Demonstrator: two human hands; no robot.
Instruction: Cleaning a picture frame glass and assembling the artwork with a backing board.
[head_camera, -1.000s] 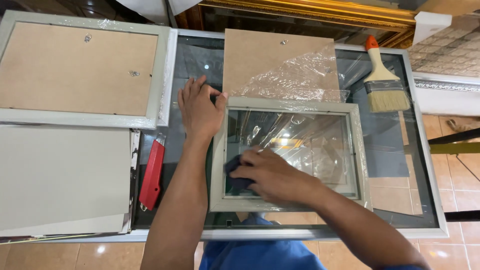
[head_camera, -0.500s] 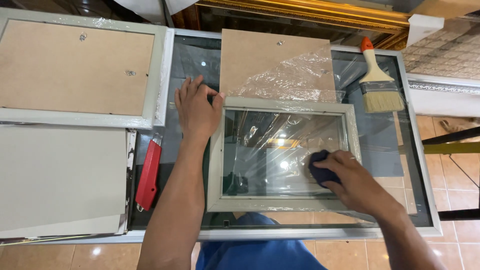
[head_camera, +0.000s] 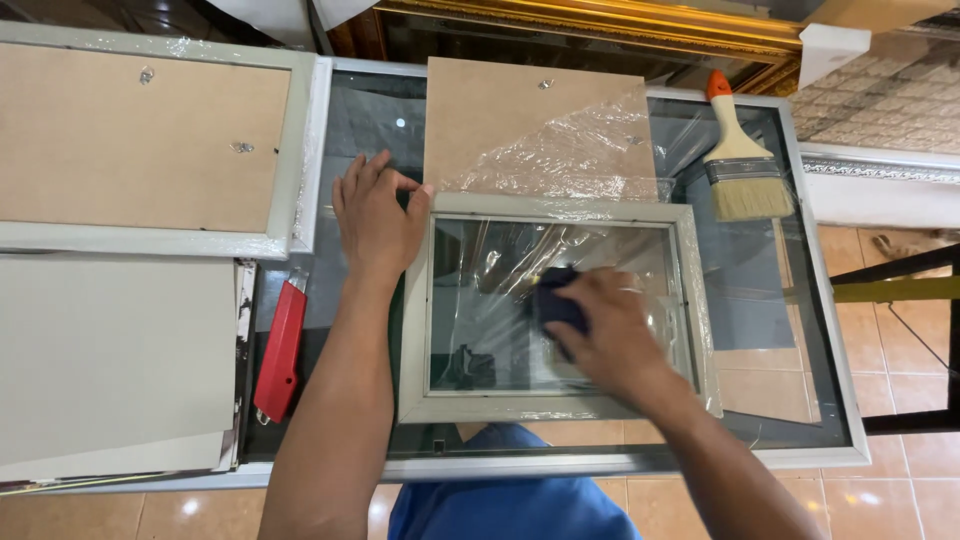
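Left hand (head_camera: 375, 215) flat, right hand (head_camera: 605, 330) seemingly curled

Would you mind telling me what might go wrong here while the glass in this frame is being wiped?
1. The right hand presses a dark cloth on the glass; hard pressure might crack it.
2. Only the left hand steadies the frame at one corner, so it could slide on the glass table.
3. Loose plastic wrap lies over the frame's top edge and could snag the cloth.

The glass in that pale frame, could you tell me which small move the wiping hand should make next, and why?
Probably sweep the dark cloth toward the pane's lower left: the right hand sits right of centre on the glass, while the left hand steadies the frame.
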